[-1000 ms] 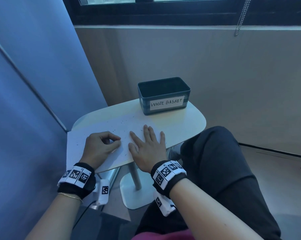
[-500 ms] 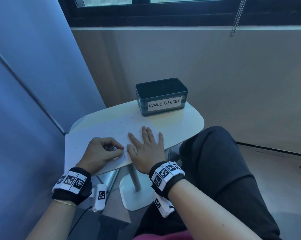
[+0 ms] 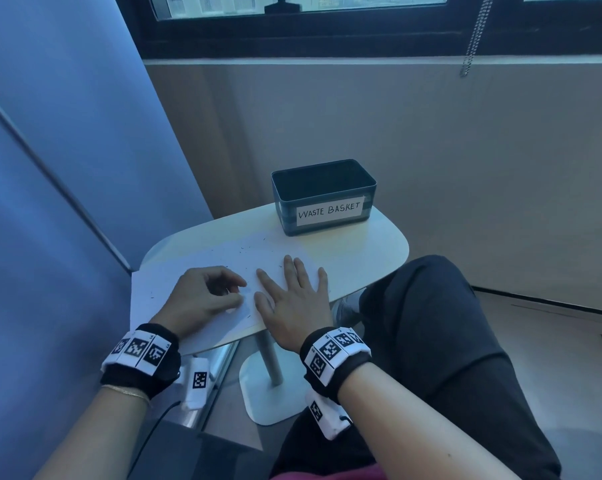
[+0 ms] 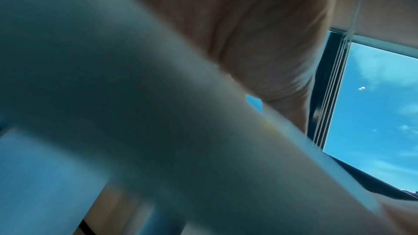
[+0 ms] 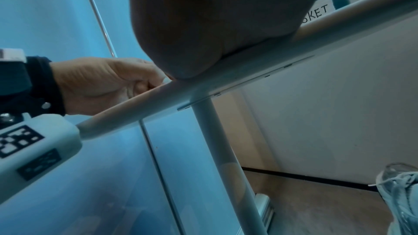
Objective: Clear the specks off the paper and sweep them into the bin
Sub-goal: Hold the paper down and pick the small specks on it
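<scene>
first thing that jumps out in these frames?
The dark bin labelled WASTE BASKET, standing at the far end of the small white table. Nearer, both hands sit on the speck-strewn paper: the right hand lies flat, fingers spread, while the left hand beside it pinches something small and pale, too small to identify.

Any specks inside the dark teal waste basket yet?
No: the dark teal waste basket looks empty inside; specks lie on the white paper.
</scene>
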